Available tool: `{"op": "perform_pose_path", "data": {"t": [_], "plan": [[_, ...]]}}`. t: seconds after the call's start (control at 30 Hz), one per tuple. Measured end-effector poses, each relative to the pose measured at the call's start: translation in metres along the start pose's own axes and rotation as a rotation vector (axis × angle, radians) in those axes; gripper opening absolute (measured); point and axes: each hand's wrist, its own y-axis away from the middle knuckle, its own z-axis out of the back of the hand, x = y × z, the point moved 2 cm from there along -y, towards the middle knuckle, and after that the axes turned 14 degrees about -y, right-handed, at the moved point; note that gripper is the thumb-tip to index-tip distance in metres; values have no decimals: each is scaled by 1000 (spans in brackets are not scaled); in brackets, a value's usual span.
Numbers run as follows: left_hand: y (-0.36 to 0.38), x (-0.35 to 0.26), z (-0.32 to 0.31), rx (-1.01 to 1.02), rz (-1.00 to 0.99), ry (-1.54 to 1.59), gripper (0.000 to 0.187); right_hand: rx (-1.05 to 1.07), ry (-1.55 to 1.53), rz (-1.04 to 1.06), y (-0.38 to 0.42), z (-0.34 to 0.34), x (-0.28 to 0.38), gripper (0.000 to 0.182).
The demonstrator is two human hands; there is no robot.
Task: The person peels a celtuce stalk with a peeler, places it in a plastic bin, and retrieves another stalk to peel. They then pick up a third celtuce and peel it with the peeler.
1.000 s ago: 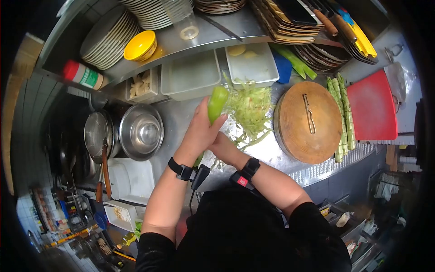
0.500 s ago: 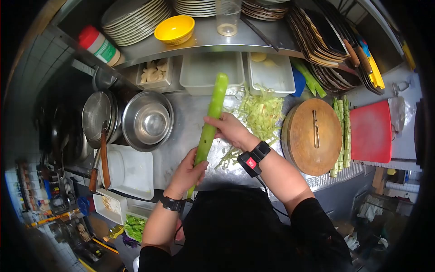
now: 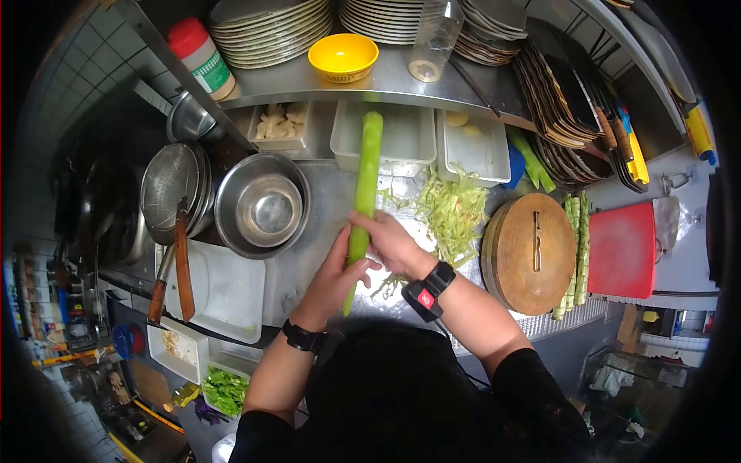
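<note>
A long, pale green peeled celtuce stem (image 3: 368,166) is held lengthwise in front of me, its thick rounded end pointing away and its thin tip toward my body. My left hand (image 3: 330,276) wraps its lower part from the left, thumb stretched across toward the right. Just above, my right hand (image 3: 388,241) grips the stem from the right, some of its fingers hidden behind it. Beyond my right hand, a loose pile of green peelings (image 3: 454,212) lies on the steel counter (image 3: 297,285).
To the right stands a round wooden chopping block (image 3: 525,258) bearing a slim metal tool (image 3: 536,241), with more stems (image 3: 570,251) and a red board (image 3: 621,251) beyond. Steel bowls (image 3: 262,204) sit left. White tubs (image 3: 421,150) line the back beneath a shelf (image 3: 309,91) of plates.
My left hand has slid up the celtuce stem, closer to my right hand. The stem stands more upright in view. The whole view has shifted slightly with my head.
</note>
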Motion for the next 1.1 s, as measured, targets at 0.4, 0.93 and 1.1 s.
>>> {"op": "perform_pose_path", "data": {"t": [0.4, 0.93, 1.1], "plan": [[85, 71, 35, -152, 139, 43, 69, -250, -244, -37, -97, 35, 64, 38], [100, 76, 51, -221, 173, 224, 56, -156, -719, -153, -117, 56, 81, 58], [106, 84, 49, -205, 173, 246, 54, -178, -464, -125, -96, 48, 79, 63]]}}
